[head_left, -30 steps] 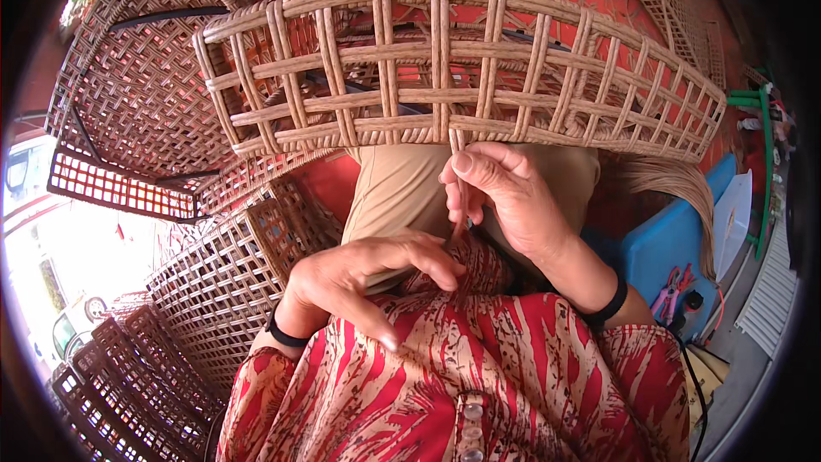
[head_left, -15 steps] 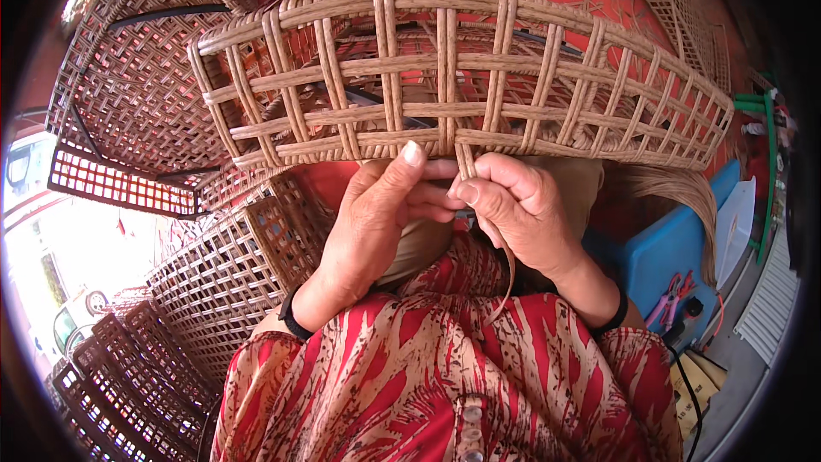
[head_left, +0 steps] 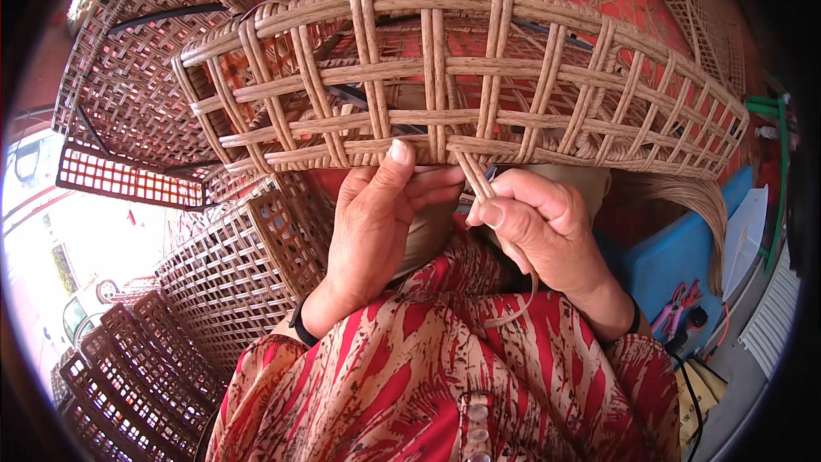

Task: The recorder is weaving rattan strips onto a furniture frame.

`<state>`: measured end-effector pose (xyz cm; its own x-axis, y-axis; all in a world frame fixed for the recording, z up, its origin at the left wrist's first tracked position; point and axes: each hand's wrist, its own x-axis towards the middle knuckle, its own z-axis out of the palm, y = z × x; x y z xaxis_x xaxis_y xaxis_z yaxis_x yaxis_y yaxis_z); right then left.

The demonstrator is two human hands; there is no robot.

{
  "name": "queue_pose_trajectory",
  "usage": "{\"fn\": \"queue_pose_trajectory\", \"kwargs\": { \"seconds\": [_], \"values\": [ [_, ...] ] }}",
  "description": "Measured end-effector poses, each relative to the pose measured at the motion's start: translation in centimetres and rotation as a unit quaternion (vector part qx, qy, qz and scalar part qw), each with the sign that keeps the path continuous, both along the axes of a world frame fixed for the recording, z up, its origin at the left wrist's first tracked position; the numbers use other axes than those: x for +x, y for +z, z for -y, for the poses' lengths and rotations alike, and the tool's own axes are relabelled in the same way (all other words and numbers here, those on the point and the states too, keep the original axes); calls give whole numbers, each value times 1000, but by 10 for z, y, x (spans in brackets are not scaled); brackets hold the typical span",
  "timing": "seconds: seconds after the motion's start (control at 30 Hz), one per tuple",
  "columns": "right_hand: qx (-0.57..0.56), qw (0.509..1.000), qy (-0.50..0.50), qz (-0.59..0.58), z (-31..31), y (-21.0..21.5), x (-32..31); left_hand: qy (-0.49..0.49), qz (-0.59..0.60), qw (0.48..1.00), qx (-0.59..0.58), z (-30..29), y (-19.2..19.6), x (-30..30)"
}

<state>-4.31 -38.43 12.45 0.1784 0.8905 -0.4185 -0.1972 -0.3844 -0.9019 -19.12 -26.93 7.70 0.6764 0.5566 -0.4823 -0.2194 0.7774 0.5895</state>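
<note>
A light tan open-weave rattan basket point(head_left: 445, 77) lies across my lap, its near rim toward me. My left hand point(head_left: 376, 223) grips that near rim, thumb pressed on top of it and fingers curled underneath. My right hand point(head_left: 534, 223) pinches a thin rattan strand point(head_left: 513, 274) just below the rim, beside a pair of upright ribs; the strand's loose end curls down over my red patterned sleeve. Both hands sit close together, almost touching.
Dark brown woven lattice panels and baskets point(head_left: 214, 265) are stacked at my left and behind. A bundle of loose rattan strands point(head_left: 693, 197) hangs at the right over a blue box point(head_left: 676, 257), with pink-handled pliers point(head_left: 676, 304) beside it. The floor is red.
My left hand rose from my lap to the basket's near rim and now clamps it with the thumb. My right hand stays at the rim, drawing the strand downward.
</note>
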Motion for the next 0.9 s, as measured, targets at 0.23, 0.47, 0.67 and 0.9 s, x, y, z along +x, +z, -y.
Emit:
{"fn": "queue_pose_trajectory", "kwargs": {
  "seconds": [0.23,0.47,0.67,0.9],
  "values": [
    [23,991,14,134,-5,-27,-4,-82,-57,995,-16,-1,1,-4],
    [28,989,-1,145,4,-37,-13,-144,-88,979,116,4,1,5],
    [81,982,-34,167,-1,-60,-25,-58,-48,991,109,11,-8,18],
    [77,986,35,144,11,-56,-33,-76,62,992,-81,-20,-18,19]
  ]
}}
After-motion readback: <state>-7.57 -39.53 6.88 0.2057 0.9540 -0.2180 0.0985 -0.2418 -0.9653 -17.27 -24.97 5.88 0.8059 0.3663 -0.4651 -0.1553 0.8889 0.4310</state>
